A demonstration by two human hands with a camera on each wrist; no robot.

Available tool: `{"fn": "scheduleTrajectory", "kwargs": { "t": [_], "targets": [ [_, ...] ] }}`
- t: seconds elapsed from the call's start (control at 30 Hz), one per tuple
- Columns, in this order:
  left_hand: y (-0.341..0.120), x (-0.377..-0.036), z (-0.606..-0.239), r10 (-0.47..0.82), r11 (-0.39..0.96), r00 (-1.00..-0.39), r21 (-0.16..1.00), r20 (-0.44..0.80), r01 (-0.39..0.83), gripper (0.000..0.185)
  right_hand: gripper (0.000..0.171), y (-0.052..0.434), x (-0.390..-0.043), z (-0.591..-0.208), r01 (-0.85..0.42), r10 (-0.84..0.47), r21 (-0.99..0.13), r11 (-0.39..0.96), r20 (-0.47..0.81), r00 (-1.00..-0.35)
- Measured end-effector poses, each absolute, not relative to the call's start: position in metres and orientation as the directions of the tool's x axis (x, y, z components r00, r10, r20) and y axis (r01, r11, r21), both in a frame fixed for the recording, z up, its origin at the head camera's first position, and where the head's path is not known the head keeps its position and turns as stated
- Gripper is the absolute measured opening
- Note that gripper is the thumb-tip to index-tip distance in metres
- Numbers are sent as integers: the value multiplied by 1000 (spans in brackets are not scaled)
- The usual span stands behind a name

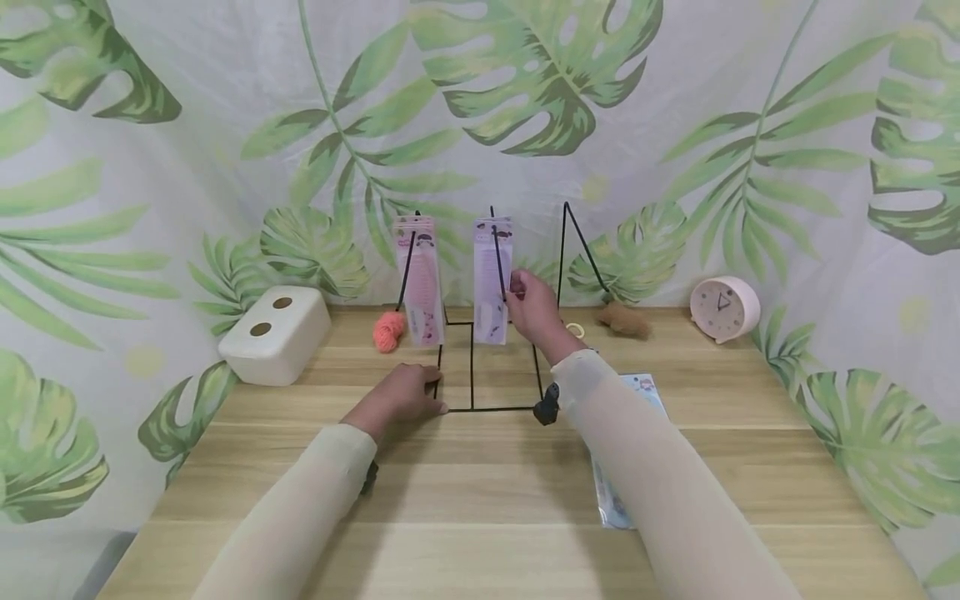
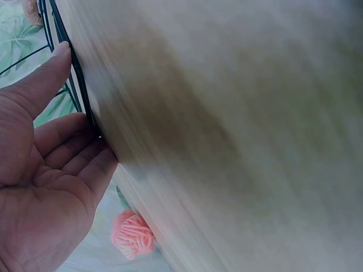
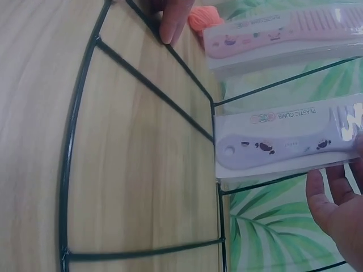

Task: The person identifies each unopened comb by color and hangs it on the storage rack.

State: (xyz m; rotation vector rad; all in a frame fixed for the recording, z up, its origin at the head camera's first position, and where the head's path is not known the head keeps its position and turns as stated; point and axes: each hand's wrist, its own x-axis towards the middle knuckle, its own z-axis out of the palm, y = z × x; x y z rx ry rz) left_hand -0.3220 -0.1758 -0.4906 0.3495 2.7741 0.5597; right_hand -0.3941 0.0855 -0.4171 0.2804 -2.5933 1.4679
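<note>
A black wire rack (image 1: 472, 371) stands on the table with hooks sticking out from its upright part. My left hand (image 1: 401, 392) holds the front left of its base; in the left wrist view the thumb lies on the wire and the fingers (image 2: 74, 150) bend against it. Several packaged purple combs (image 3: 272, 147) hang on the middle hook. At their right edge, my right hand (image 1: 536, 308) pinches the packet near the hook's tip, its fingertips partly hidden. Packaged pink combs (image 1: 423, 292) hang on the left hook.
Coral yarn (image 1: 388, 332) lies left of the rack, a brown bundle (image 1: 625, 320) right of it. A white box with two holes (image 1: 276, 337) stands at the left, a pink clock (image 1: 724, 309) at the right. A blue packet (image 1: 611, 496) lies partly under my right forearm.
</note>
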Motion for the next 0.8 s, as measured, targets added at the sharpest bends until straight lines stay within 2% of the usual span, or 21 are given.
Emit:
{"fn": "scheduleTrajectory", "kwargs": {
  "t": [0.27,0.53,0.63,0.8],
  "targets": [
    [-175,-323,-493,288,894,-929,413,-232,175,74,35,122,-376,-432,-251,-110,-810,530,228,-967],
    [-175,-319,-491,277,896,-933,412,-231,164,74,50,187,-323,-467,-223,-215,-760,611,112,-970],
    [-174,-320,-491,281,894,-931,417,-234,165,74,54,213,-295,-472,-218,-224,-683,697,81,-971],
    [-176,-321,-491,281,894,-932,417,-229,167,74,61,248,-254,-477,-179,-183,-474,862,38,-982]
  ]
}}
